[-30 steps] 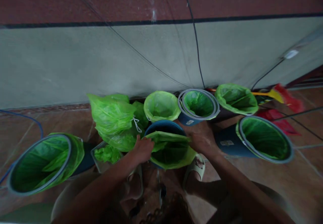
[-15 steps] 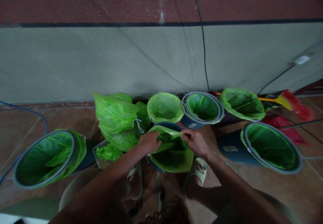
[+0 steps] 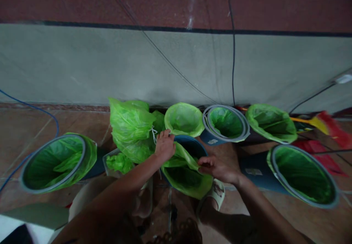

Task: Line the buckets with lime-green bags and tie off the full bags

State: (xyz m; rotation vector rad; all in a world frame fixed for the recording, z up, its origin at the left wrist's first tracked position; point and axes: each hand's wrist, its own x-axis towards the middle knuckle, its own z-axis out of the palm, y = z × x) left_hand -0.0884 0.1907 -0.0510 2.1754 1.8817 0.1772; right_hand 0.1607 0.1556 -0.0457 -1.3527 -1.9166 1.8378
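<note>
Below me, between my feet, stands a blue bin (image 3: 202, 147) with a pale green bin bag (image 3: 189, 192) part-way over its rim. The bag's near edge covers the front, while the back right of the rim is bare. At the rim's back left, my left hand (image 3: 165, 147) closes on the bag, its fingertips partly hidden. My right hand (image 3: 216, 167) pinches the bag's folded edge on the right side. To the left of the bin, a large full green bag (image 3: 130, 126) is tied with white string.
Lined bins surround me: a left bin (image 3: 82, 152), a right bin (image 3: 275, 170), and several along the wall (image 3: 123, 64). A small tray (image 3: 108, 159) holds crumpled green bags. A yellow-and-red broom (image 3: 324, 123), red dustpan (image 3: 310, 148) and blue cable (image 3: 52, 117) are nearby.
My left hand has moved up toward the bin's back left rim. My right hand has come down and nearer, lowering the bag's edge and baring the back right rim. The view has shifted slightly.
</note>
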